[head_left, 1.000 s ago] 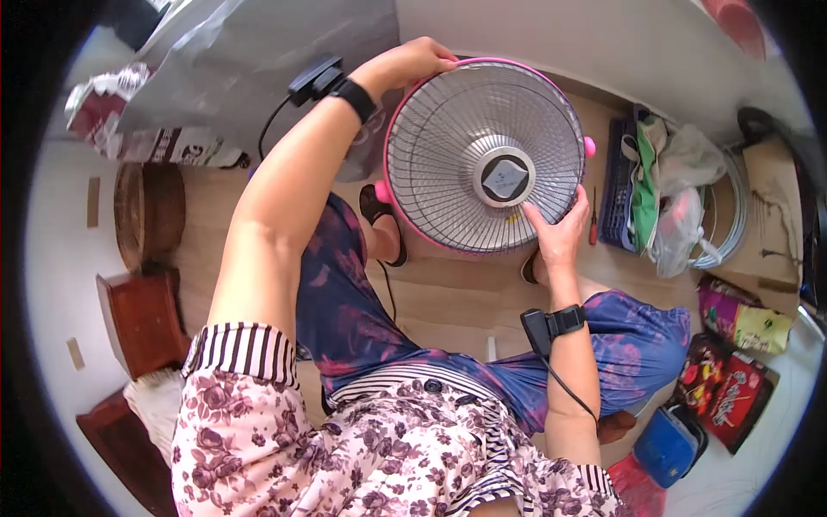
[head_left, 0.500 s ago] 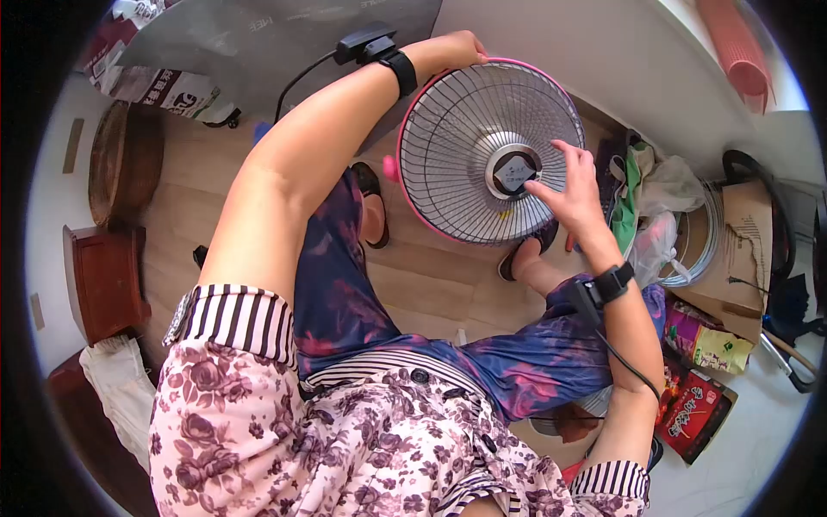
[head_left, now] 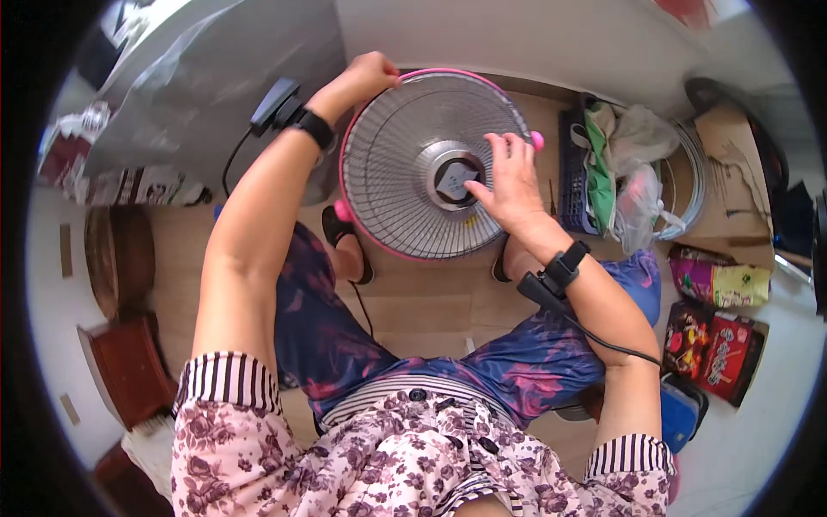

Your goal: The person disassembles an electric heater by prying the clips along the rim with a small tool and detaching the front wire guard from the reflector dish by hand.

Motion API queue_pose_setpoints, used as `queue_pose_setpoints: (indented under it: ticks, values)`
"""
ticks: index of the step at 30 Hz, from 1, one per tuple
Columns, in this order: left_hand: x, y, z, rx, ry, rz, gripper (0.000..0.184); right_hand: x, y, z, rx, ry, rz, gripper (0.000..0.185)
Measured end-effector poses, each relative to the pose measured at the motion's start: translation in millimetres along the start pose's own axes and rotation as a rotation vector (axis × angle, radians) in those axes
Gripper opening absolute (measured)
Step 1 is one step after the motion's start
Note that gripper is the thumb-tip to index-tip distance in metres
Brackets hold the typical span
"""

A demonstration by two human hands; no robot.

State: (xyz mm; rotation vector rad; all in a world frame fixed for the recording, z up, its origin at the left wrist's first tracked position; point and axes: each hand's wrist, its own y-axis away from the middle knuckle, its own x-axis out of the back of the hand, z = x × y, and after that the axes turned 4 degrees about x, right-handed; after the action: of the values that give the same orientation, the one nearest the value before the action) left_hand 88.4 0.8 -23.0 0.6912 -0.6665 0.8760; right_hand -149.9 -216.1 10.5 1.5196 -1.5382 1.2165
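Note:
A round dish heater (head_left: 405, 194) stands upright between my legs, with a pink rim, a wire grille over a silver bowl and a dark centre cap with a pale diamond-shaped badge. My left hand (head_left: 370, 76) is closed at the upper left of its rim, the fingertips partly hidden. Spread across the right part of the grille is my right hand (head_left: 514, 185), its thumb beside the centre badge and its fingers pointing up. Pink knobs stick out at the heater's left and right sides. Its stand is hidden behind the grille.
On the right are a dark basket (head_left: 570, 172) with bags, a cardboard box (head_left: 732, 172), a coil of tubing (head_left: 692, 194), and purple-green (head_left: 724, 277) and red (head_left: 719, 349) packages. To the left stand a round wooden tub (head_left: 121, 258) and a reddish-brown wooden box (head_left: 129, 370). A grey sheet (head_left: 233, 95) leans behind.
The view has shifted, so the heater sits further left. It has turned slightly, and its right pink knob now shows. Both hands stay at much the same places on it.

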Motion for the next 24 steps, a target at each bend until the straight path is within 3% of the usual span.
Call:
queue_pose_setpoints:
  ticks: [4, 9, 14, 16, 17, 18, 22, 24]
  values:
    - [-6.2, -6.4, -5.7, -0.022, 0.041, 0.007, 0.026, -4.3, 0.7, 21.5, 0.009, -0.177, 0.166, 0.052]
    - [2.3, 6.3, 11.3, 0.041, 0.271, -0.173, 0.029, -30.7, 3.7, 81.9, -0.588, -0.452, 0.745, 0.035]
    - [8.3, 20.5, 45.7, 0.110, 0.222, -0.272, 0.032, -83.2, 44.1, 109.3, -0.979, -0.764, 1.020, 0.043]
    - [10.8, 22.2, 53.0, 0.143, 0.221, -0.277, 0.032, -101.6, 72.2, 131.1, -1.136, -0.657, 0.908, 0.051]
    - [10.2, 20.8, 51.0, 0.128, 0.200, -0.273, 0.032, -102.4, 85.8, 132.1, -1.191, -0.795, 0.958, 0.058]
    - [8.5, 18.4, 46.2, 0.112, 0.180, -0.270, 0.032, -113.5, 94.2, 141.5, -1.162, -0.780, 1.083, 0.061]
    - [1.2, 11.6, 33.2, 0.116, 0.218, -0.275, 0.032, -103.0, 109.4, 167.7, -1.145, -0.741, 1.221, 0.066]
    - [2.1, 15.6, 42.1, 0.137, 0.178, -0.257, 0.032, -101.4, 96.8, 164.8, -1.039, -0.719, 1.146, 0.068]
